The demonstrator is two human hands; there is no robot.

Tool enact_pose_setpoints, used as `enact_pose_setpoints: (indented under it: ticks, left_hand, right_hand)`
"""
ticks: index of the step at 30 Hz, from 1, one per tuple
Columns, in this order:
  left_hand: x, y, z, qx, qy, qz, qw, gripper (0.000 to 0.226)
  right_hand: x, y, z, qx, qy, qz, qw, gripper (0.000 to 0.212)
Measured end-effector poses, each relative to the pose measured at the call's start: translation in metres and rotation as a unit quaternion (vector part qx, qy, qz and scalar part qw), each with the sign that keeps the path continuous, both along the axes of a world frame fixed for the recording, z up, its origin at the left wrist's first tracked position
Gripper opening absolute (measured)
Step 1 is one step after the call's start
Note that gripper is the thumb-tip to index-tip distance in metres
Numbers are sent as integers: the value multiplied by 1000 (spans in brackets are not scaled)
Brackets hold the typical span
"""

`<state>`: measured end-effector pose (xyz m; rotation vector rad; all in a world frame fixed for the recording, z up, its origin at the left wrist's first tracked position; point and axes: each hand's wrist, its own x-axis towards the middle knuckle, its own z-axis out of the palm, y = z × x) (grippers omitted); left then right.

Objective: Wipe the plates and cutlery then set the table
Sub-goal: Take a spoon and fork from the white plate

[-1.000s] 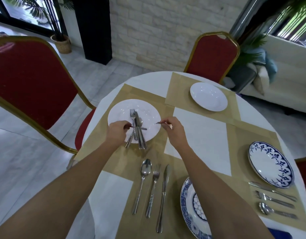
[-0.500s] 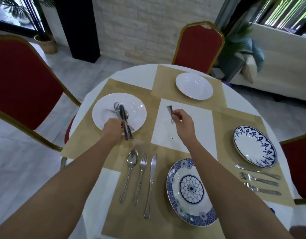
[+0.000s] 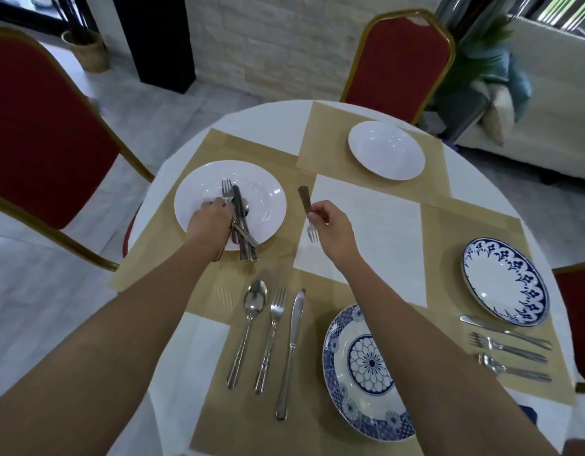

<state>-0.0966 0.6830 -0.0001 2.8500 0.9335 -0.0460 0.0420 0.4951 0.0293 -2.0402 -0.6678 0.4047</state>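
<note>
Steel is pinched between the thumb and the fingertips of my right hand [image 3: 330, 230]: one fork [image 3: 304, 199], taken near the middle of its shaft, with my other fingers curled in behind it. The fork is in the air and touches nothing. It hangs about over the seam where the beige placemat [image 3: 284, 258] meets the white tablecloth [image 3: 367, 225], just beside the right rim of the white plate [image 3: 268, 195].

One second ago this same piece was at the edge of that plate, lying across, with its free end toward the pile. Now I have carried it out to the right and turned it. Its long axis runs from me outward: the handle end points away from me and seems raised, and the tines point down and toward me. How steep the tilt is I cannot tell. I judge that the fork is now separated from the others and ready to be wiped or laid at a setting, though no cloth shows in my hands.

My left hand [image 3: 209, 222] has stayed on the white plate, fingers curled down over the cutlery pile [image 3: 238, 205], which has at least a knife and another fork. Which piece it grips I cannot tell. The pile's handles stick out over the near rim, above the placemat.
</note>
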Motion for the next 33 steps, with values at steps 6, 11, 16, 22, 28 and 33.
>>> enact_pose_setpoints:
  ticks: [6,11,16,22,28,33]
  left_hand:
    - [1,9,3,92,31,-51,994,27]
    - [-9,18,7,136,3,-77,988,27]
    - [10,11,30,141,-71,-67,985,22]
    - [80,-67,60,-33,-210,-18,977,9]
    - [178,-148,66,-216,-266,22,939,7]
    - [255,-188,58,-293,-298,45,907,7]
  right_hand:
    - [-10,8,-10,-16,30,4,999,10]
    - [-7,2,-9,-21,32,-14,999,9]
    - [9,-14,4,-2,40,-47,998,8]
    - [70,-62,24,28,36,-92,995,9]
    - [184,-116,27,57,1,-128,990,7]
    - [272,-146,14,69,1,-141,988,7]
